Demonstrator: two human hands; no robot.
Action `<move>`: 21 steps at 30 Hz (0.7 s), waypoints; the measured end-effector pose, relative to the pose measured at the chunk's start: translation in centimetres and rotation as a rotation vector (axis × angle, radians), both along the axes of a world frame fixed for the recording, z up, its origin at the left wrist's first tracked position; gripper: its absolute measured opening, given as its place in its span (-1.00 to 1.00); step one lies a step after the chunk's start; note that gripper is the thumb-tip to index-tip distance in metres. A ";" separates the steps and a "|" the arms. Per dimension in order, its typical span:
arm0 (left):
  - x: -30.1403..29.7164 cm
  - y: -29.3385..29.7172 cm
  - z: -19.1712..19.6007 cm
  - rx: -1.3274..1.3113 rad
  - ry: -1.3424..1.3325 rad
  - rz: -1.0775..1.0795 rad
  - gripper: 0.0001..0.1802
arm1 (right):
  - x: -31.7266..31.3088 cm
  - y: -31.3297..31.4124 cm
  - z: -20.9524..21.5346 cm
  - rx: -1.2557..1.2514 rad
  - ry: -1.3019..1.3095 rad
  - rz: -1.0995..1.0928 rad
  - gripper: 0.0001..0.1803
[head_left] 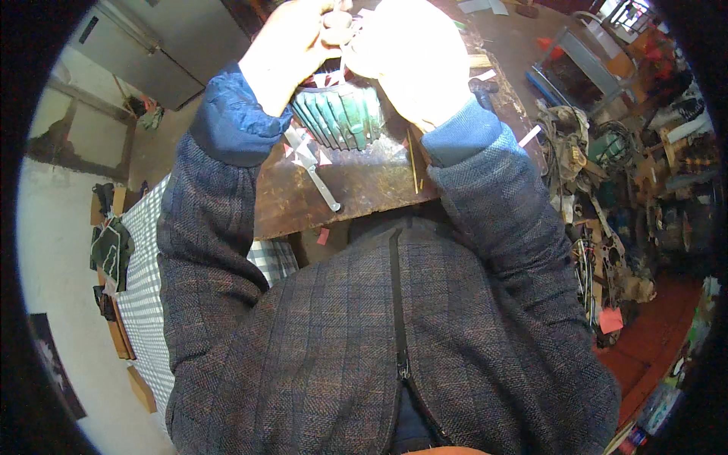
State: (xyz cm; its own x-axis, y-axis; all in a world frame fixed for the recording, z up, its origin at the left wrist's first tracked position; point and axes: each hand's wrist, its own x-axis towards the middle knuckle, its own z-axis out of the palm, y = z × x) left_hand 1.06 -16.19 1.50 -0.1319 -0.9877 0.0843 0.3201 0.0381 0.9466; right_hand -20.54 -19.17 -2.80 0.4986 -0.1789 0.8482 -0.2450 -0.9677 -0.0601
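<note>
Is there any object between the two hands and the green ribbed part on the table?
Nothing visible does. Both the left hand and the right hand are directly above the green ribbed part, holding a small round piece over it. The metal wrench lies aside on the table.

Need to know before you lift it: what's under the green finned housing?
The green finned housing sits on a worn brown bench, red-white paper scraps and a metal wrench beside it. Directly beneath is hidden.

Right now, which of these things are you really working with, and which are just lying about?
In hand:
left hand and right hand on a small round part
green ribbed housing beneath

Lying about:
wrench
paper scraps
junk pile
</note>
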 end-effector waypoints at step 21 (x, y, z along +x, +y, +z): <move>3.6 1.3 3.0 -0.218 -1.213 -0.142 -0.70 | -2.8 0.0 -0.1 0.041 0.150 0.059 -0.68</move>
State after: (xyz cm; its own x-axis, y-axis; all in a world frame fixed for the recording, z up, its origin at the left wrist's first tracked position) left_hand 4.70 -14.86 4.47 -0.3442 -0.9389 -0.0062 -0.7438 0.2686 0.6121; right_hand -23.38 -19.19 -2.92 0.6301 -0.1781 0.7558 -0.1969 -0.9782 -0.0663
